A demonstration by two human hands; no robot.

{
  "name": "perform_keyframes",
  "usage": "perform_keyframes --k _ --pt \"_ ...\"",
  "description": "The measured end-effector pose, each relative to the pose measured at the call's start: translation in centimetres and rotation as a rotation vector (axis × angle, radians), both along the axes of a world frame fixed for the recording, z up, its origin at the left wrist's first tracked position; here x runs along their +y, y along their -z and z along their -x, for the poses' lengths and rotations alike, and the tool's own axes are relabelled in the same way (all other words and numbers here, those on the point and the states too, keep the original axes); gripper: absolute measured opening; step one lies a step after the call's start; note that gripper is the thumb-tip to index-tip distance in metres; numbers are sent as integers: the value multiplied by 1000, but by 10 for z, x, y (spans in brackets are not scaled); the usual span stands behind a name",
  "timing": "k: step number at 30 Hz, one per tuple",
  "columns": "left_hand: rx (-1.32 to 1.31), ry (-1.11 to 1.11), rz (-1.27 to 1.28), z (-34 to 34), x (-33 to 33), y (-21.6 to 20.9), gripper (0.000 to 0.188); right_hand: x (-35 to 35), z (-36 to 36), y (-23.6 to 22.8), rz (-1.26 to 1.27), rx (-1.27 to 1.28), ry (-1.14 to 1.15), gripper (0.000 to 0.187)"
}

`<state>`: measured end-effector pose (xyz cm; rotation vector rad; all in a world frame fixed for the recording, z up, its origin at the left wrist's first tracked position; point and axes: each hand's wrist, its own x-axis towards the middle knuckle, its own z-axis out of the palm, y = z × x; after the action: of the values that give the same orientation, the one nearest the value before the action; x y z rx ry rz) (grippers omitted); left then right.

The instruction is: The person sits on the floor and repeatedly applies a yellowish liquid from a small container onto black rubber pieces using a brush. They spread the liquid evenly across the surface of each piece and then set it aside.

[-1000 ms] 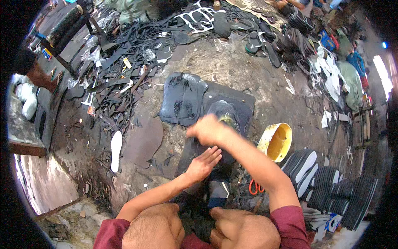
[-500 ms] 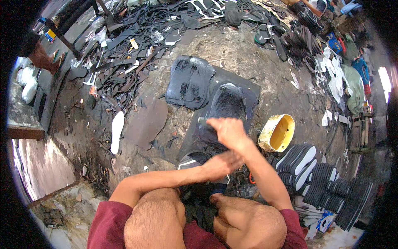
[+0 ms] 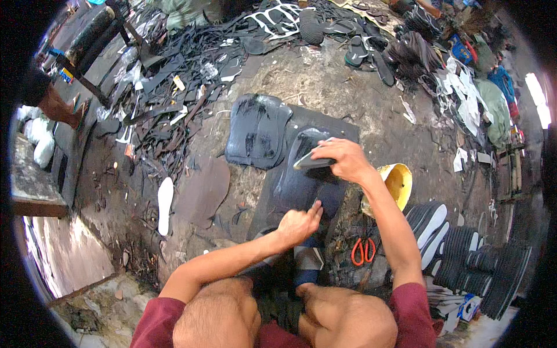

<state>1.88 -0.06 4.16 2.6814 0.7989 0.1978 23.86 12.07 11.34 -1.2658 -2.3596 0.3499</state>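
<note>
The right hand (image 3: 343, 158) is closed around a flat grey blade-like tool (image 3: 313, 163), its tip lying on the dark rubber sheet (image 3: 301, 185) spread on the ground just beside the yellow bowl (image 3: 400, 181). The left hand (image 3: 297, 223) is curled into a loose fist holding nothing, one finger pressing the sheet's near edge, on the side away from the bowl. Orange-handled scissors (image 3: 363, 250) lie on the ground just below the bowl, and stacked black sandal soles (image 3: 464, 261) sit beyond it
</note>
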Motion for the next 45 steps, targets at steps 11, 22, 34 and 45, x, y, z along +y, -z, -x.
perform_keyframes --k 11,22,34,45 --pt "-110 44 -97 29 -2 14 40 66 -32 8 406 -388 4 46" --pt "-171 -32 -42 13 -1 11 38 -80 -40 -10 373 -28 503 43" --pt "-295 -100 50 20 8 8 35 1 -36 20 340 -178 582 38" --pt "-743 -522 247 53 22 -11 45 -194 57 34 -44 -105 406 41"
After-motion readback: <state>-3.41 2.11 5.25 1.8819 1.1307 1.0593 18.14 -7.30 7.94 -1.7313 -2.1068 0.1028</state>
